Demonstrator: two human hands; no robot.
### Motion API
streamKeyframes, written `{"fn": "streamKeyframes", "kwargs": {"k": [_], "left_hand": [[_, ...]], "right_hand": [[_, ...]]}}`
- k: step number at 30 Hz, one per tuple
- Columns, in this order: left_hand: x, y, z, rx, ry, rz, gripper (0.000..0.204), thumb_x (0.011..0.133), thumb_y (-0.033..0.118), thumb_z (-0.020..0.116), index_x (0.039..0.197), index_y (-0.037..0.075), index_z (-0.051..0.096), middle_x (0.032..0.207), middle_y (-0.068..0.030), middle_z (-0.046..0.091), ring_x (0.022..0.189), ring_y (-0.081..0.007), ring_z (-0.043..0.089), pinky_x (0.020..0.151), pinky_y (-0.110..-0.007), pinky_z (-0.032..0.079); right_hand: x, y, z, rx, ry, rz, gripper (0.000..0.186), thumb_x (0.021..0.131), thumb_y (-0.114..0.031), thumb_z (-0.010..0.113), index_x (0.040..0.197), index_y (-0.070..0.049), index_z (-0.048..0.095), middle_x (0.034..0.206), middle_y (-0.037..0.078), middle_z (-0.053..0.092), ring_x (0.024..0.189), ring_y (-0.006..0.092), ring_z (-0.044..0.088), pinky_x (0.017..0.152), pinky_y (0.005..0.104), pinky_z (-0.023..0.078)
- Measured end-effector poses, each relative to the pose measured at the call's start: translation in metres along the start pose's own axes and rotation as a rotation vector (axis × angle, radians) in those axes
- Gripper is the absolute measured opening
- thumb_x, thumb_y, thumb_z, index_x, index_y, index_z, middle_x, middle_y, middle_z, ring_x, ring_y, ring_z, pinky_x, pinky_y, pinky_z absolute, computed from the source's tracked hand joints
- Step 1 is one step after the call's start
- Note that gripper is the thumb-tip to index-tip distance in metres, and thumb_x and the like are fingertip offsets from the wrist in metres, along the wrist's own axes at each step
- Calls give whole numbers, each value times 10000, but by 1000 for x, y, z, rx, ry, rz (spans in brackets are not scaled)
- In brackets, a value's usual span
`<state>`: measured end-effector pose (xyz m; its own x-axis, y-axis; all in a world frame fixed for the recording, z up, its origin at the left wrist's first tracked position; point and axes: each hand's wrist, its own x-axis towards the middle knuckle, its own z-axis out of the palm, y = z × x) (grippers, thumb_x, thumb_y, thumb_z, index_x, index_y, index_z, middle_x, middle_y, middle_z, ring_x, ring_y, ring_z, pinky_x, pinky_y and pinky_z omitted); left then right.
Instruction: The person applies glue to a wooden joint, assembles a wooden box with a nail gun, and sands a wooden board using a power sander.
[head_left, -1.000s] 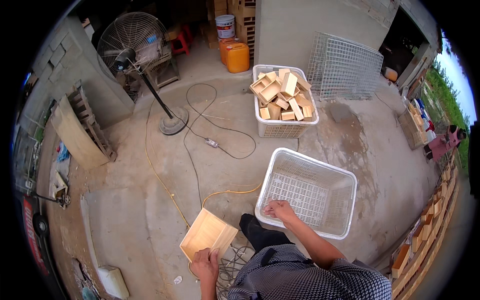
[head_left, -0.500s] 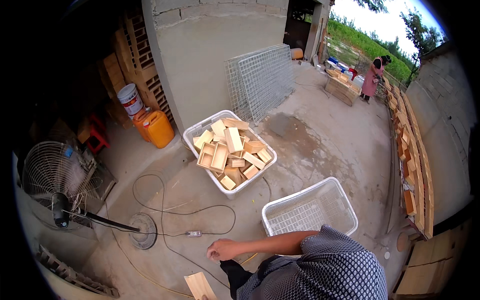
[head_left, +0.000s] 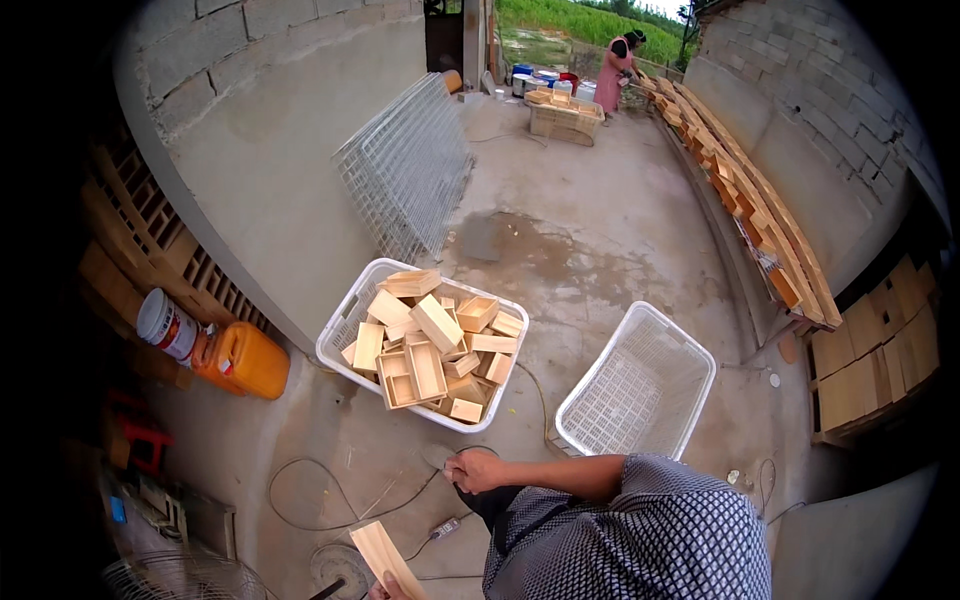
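My left hand [head_left: 397, 588] is at the lower edge, closed on a pale wooden piece [head_left: 378, 553] with a long flat face. Only part of that hand shows. My right hand [head_left: 475, 470] hangs just below the near rim of a white plastic basket [head_left: 345, 362], its fingers curled together. A small greyish round shape [head_left: 437, 456] appears beside its fingertips; whether the hand grips it cannot be made out. Inside the basket lies a jumbled heap of small wooden boxes [head_left: 437, 322], some divided into two compartments.
An empty white basket [head_left: 697, 380] sits to the right. Orange jugs [head_left: 255, 360], a fan [head_left: 180, 578] and loose cable [head_left: 300, 508] lie left. Wire mesh panels [head_left: 405, 165] lean on the wall. Far off, a person in pink [head_left: 612, 80] stands by long boards [head_left: 745, 205].
My view has turned to the right and tilted, so the scene sits differently. My right hand has come nearer the full basket. The wooden piece stays in my left hand.
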<state>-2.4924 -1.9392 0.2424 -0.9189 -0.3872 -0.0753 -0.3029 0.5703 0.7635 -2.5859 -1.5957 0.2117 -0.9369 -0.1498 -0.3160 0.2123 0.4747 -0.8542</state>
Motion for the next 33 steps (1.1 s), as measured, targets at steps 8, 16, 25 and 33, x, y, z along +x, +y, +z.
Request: {"fn": "streamKeyframes", "kwargs": {"k": [8, 16, 25, 33], "left_hand": [[207, 39, 42, -11, -51, -280, 556, 975, 488, 743, 1058, -61, 776, 859, -182, 765, 779, -297, 710, 755, -450, 564], [352, 53, 16, -43, 164, -335, 507, 980, 447, 753, 1099, -46, 757, 1050, -244, 755, 949, -373, 705, 878, -490, 561], [576, 9, 12, -96, 128, -303, 386, 971, 347, 793, 948, -35, 740, 905, -206, 733, 829, -323, 666, 795, -472, 546], [734, -8, -38, -80, 100, -235, 380, 962, 346, 806, 932, -28, 742, 876, -199, 728, 806, -316, 657, 782, -471, 541]], "right_hand": [[236, -66, -4, -194, 100, -209, 326, 1029, -313, 597, 879, -30, 656, 822, 205, 709, 799, 423, 705, 716, 508, 556], [447, -168, 35, 211, -297, -257, 105, 878, -99, 580, 795, -38, 600, 763, 133, 712, 724, 302, 770, 645, 416, 587], [577, -273, 176, -85, -230, -596, 194, 872, -163, 659, 777, -22, 565, 769, 185, 623, 743, 413, 618, 661, 473, 477], [726, -358, 218, 362, -418, -332, 74, 836, -17, 566, 764, -6, 554, 729, 111, 693, 598, 240, 665, 581, 399, 494]]}}
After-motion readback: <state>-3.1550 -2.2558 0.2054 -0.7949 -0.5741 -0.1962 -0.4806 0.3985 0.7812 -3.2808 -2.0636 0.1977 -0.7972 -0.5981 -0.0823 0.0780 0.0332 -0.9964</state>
